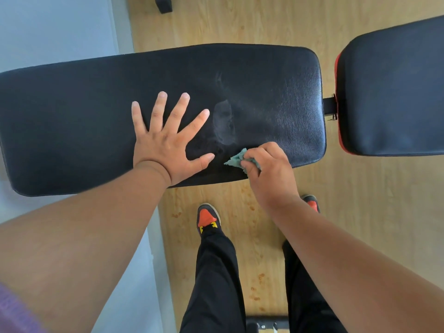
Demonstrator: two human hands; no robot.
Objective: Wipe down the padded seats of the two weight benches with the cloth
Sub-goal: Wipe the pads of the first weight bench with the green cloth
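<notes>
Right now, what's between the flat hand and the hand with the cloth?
In the head view, just bare black bench pad with a smudgy mark lies between the left hand and the right hand gripping the cloth.

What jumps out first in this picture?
A long black padded bench seat fills the middle, with a pale smudge at its centre. The left hand lies flat with fingers spread on it, while the right hand presses a small teal cloth at its near edge.
</notes>
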